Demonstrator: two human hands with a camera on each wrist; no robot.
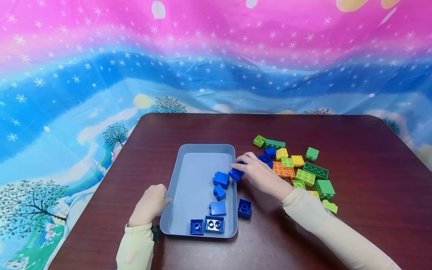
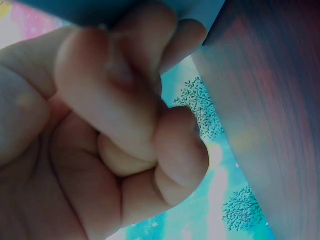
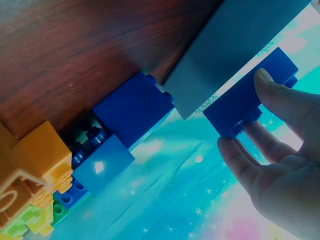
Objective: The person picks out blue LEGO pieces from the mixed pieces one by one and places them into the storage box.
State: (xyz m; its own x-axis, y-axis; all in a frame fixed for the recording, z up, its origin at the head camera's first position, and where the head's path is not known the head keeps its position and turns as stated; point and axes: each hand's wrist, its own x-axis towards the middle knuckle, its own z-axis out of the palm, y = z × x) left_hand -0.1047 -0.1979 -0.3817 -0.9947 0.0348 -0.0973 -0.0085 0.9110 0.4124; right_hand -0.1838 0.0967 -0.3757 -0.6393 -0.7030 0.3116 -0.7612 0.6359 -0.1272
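In the head view a blue-grey tray [image 1: 195,148] lies on the table with several blue bricks in it, such as one blue brick [image 1: 217,208] near its right wall. My left hand [image 1: 151,204] grips the tray's left rim, its fingers curled in the left wrist view. Over the right rim, my right hand [image 1: 258,174] holds a blue brick [image 1: 236,174] between thumb and fingers. The right wrist view shows this held brick [image 3: 250,95] above the tray's wall, studs toward the fingers. Another blue brick [image 1: 244,208] lies on the table just outside the tray's right wall.
Right of the tray, several loose bricks lie in a pile: an orange brick [image 1: 283,169], a yellow brick [image 1: 297,161], a green brick [image 1: 324,188] and more blue ones [image 1: 265,160]. A patterned cloth [image 1: 216,75] hangs behind the dark wooden table [image 1: 371,168].
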